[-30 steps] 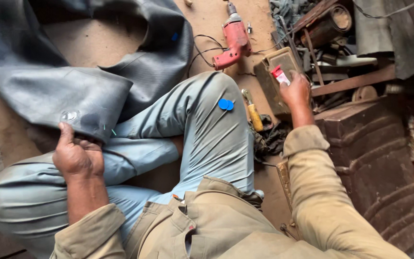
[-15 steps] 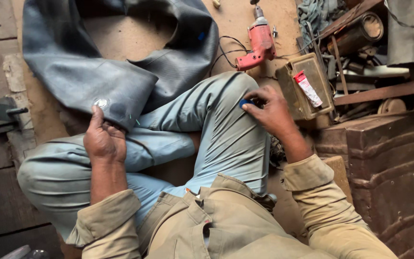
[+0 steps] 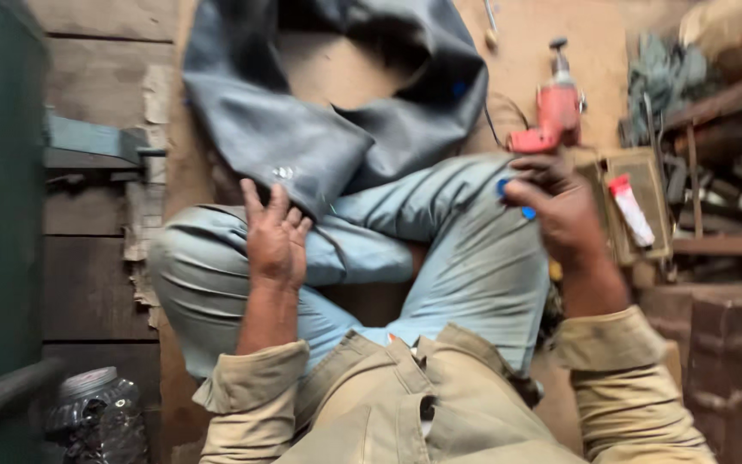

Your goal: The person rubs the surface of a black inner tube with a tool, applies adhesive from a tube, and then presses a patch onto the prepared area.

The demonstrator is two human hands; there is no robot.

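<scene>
I sit cross-legged in light blue jeans on a wooden floor. A large black rubber inner tube (image 3: 302,129) lies over my left knee and on the floor ahead. My left hand (image 3: 275,236) rests on my left leg at the tube's near edge, fingers spread, holding nothing. A small shiny spot (image 3: 282,173) shows on the tube just beyond those fingers. My right hand (image 3: 560,210) is lifted above my right knee, pinching a small blue piece (image 3: 513,198) between its fingertips.
A red power drill (image 3: 551,116) lies on the floor ahead of my right knee. A small open box (image 3: 637,206) with a red-and-white tube in it sits to the right, beside rusty metal clutter. A green metal stand (image 3: 2,172) and a jar (image 3: 96,417) are at left.
My right hand left the tube in the box, came to my right knee and picked up the blue piece. My left hand opened its fingers at the tube's edge. The view shifted left.
</scene>
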